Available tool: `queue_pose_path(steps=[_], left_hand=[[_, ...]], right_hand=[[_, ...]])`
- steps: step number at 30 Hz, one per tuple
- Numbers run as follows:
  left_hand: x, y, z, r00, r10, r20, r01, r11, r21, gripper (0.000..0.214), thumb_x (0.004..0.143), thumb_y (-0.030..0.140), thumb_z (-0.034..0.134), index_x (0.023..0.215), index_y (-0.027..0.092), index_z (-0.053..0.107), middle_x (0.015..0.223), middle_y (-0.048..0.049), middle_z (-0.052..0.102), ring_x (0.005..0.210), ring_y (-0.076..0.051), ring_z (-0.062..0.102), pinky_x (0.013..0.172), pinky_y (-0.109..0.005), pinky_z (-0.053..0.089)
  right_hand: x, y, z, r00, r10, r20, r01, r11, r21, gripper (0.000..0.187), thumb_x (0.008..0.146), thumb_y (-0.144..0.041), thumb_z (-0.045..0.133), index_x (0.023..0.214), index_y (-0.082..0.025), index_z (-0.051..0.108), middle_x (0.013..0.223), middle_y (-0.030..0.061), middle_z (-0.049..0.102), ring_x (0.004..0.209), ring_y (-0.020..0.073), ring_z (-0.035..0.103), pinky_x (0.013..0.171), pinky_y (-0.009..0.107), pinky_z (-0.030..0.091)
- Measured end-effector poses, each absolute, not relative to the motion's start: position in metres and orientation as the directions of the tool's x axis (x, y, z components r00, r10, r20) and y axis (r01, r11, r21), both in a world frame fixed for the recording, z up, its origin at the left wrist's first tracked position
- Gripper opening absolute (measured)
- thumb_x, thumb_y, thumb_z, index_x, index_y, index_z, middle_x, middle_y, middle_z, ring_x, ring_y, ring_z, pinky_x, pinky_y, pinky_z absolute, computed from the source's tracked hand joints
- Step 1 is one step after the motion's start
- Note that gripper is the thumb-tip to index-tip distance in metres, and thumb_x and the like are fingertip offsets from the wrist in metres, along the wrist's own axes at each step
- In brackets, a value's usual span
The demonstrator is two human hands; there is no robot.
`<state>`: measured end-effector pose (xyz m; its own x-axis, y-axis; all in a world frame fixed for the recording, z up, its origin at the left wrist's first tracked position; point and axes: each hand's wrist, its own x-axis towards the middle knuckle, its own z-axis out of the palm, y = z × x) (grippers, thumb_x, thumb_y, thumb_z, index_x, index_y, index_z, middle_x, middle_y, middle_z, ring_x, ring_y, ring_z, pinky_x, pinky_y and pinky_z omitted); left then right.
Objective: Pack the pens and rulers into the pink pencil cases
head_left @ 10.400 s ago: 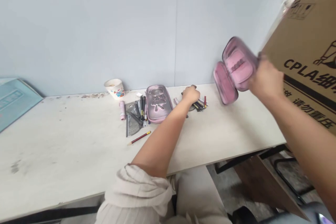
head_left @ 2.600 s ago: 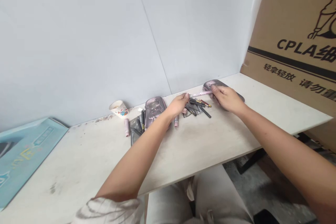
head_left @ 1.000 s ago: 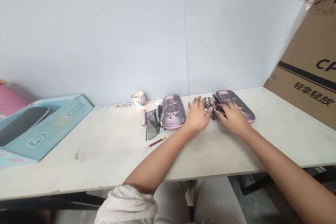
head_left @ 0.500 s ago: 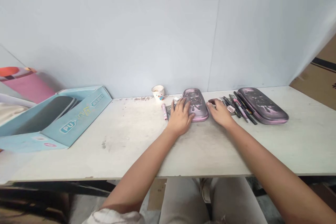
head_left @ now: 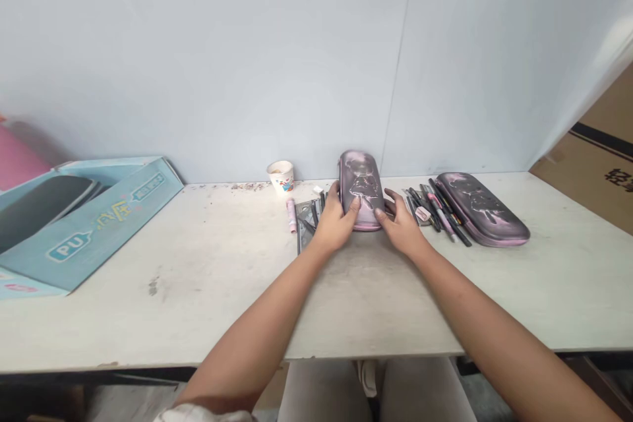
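Gripping a pencil case, your left hand and right hand are apparently steadying both sides; pens are lying to its right.

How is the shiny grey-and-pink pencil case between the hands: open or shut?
Shut: the pencil case shows no gap along its pink near edge.

At twelve o'clock the embossed pencil case is gleaming like smooth plastic, its twin at one shining likewise; at eleven the paper cup is looking matt, at ten the PU-printed box smooth cardboard.
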<state>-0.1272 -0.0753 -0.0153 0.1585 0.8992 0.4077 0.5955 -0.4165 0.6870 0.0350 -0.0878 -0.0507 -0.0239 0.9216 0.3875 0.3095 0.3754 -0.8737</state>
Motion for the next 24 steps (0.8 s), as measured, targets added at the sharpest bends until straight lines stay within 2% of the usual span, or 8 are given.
queue_pose_path(steps=[2, 4, 8, 10, 12, 18, 22, 24], left_hand=[[-0.128, -0.081, -0.009, 0.134, 0.868, 0.477, 0.426, -0.486, 0.763, 0.071, 0.085, 0.051, 0.04, 0.139, 0.017, 0.011, 0.144, -0.0182, 0.027, 0.129, -0.022, 0.035, 0.104, -0.037, 0.032], [-0.128, -0.088, -0.003, 0.078, 0.863, 0.499, 0.32, -0.495, 0.808, 0.075, 0.083, 0.05, 0.047, 0.139, 0.02, 0.008, 0.141, -0.0166, 0.032, 0.121, -0.02, 0.045, 0.096, -0.033, 0.039], [-0.129, -0.103, 0.001, -0.006, 0.858, 0.514, 0.351, -0.479, 0.804, 0.061, 0.077, 0.047, 0.057, 0.127, 0.02, 0.035, 0.115, -0.0097, 0.058, 0.099, -0.02, 0.058, 0.083, -0.032, 0.046], [-0.132, -0.105, 0.0, -0.028, 0.825, 0.565, 0.449, -0.494, 0.744, 0.049, 0.075, 0.044, 0.06, 0.115, 0.019, 0.047, 0.104, -0.0073, 0.062, 0.093, -0.02, 0.059, 0.081, -0.033, 0.046], [-0.138, -0.104, 0.0, -0.023, 0.778, 0.628, 0.559, -0.511, 0.654, 0.042, 0.075, 0.04, 0.061, 0.111, 0.019, 0.051, 0.103, -0.007, 0.063, 0.095, -0.021, 0.059, 0.083, -0.034, 0.045], [-0.162, -0.088, -0.005, 0.143, 0.599, 0.788, 0.799, -0.54, 0.266, 0.051, 0.073, 0.016, 0.056, 0.123, 0.02, 0.049, 0.127, -0.0081, 0.054, 0.12, -0.024, 0.045, 0.104, -0.041, 0.031], [-0.173, -0.082, -0.007, 0.164, 0.553, 0.817, 0.873, -0.467, 0.141, 0.051, 0.074, 0.015, 0.053, 0.125, 0.02, 0.049, 0.128, -0.0076, 0.054, 0.123, -0.025, 0.043, 0.109, -0.047, 0.02], [-0.174, -0.081, -0.007, 0.179, 0.537, 0.824, 0.89, -0.445, 0.098, 0.051, 0.074, 0.015, 0.052, 0.124, 0.021, 0.051, 0.126, -0.0067, 0.056, 0.121, -0.026, 0.045, 0.11, -0.049, 0.016]], right_hand=[[0.032, -0.093, -0.045, -0.031, 0.885, 0.464, 0.247, 0.457, -0.855, 0.06, 0.085, -0.041, 0.046, 0.135, -0.02, 0.022, 0.136, 0.0157, 0.043, 0.122, 0.0218, 0.046, 0.098, 0.041, 0.041], [0.027, -0.1, -0.04, -0.019, 0.838, 0.546, 0.262, 0.531, -0.806, 0.059, 0.085, -0.039, 0.046, 0.136, -0.023, 0.021, 0.139, 0.0141, 0.039, 0.125, 0.0214, 0.042, 0.098, 0.04, 0.042], [0.02, -0.108, -0.035, -0.029, 0.701, 0.712, 0.424, 0.654, -0.627, 0.055, 0.085, -0.034, 0.048, 0.134, -0.025, 0.026, 0.137, 0.0116, 0.039, 0.125, 0.0223, 0.039, 0.098, 0.045, 0.041], [0.021, -0.108, -0.035, -0.038, 0.656, 0.753, 0.512, 0.66, -0.55, 0.05, 0.085, -0.031, 0.047, 0.132, -0.025, 0.032, 0.133, 0.0107, 0.043, 0.124, 0.0233, 0.039, 0.099, 0.048, 0.039], [0.024, -0.107, -0.035, 0.013, 0.637, 0.77, 0.576, 0.625, -0.527, 0.045, 0.085, -0.03, 0.047, 0.128, -0.025, 0.037, 0.129, 0.0111, 0.045, 0.123, 0.0242, 0.04, 0.099, 0.05, 0.037], [0.035, -0.112, -0.027, 0.239, 0.531, 0.813, 0.619, 0.561, -0.549, 0.031, 0.083, -0.032, 0.049, 0.112, -0.019, 0.047, 0.116, 0.0121, 0.044, 0.111, 0.0227, 0.045, 0.093, 0.045, 0.041], [0.03, -0.116, -0.026, 0.188, 0.476, 0.859, 0.704, 0.544, -0.456, 0.016, 0.081, -0.034, 0.053, 0.088, -0.02, 0.054, 0.107, 0.0094, 0.047, 0.108, 0.0231, 0.046, 0.094, 0.045, 0.037], [0.025, -0.116, -0.027, 0.137, 0.452, 0.882, 0.775, 0.505, -0.379, 0.017, 0.079, -0.038, 0.056, 0.08, -0.02, 0.055, 0.105, 0.0085, 0.049, 0.107, 0.0247, 0.046, 0.095, 0.047, 0.035]])
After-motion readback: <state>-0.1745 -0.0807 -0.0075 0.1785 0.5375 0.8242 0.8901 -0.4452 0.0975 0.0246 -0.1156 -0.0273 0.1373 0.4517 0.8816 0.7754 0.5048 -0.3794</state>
